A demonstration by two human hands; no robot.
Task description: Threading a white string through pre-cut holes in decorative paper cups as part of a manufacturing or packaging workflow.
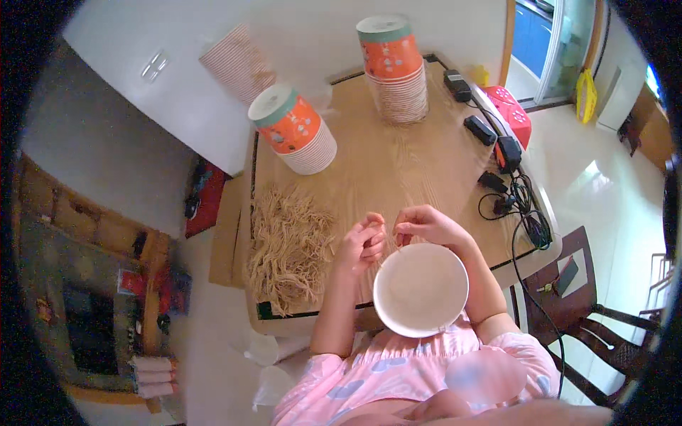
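Observation:
Both hands are raised close together above the table's near edge. My left hand (364, 243) has its fingers curled in, the fingertips pressed together. Facing it, my right hand (431, 226) is pinched with thumb against fingers. Whatever lies in either pinch is too small to make out. A round white paper tub (420, 290) sits just below my right hand, against my lap and forearm, its pale inside facing up. Left of my left hand lies a loose heap of tan twisted cords (288, 248), spread along the table's left side.
Two nested stacks of orange-and-green paper tubs, a shorter one (293, 131) and a taller one (393, 67), stand upside down toward the back. Black power adapters and coiled cables (522, 206) line the table's right edge. A dark wooden chair (568, 305) and a pink stool (508, 113) are beside it.

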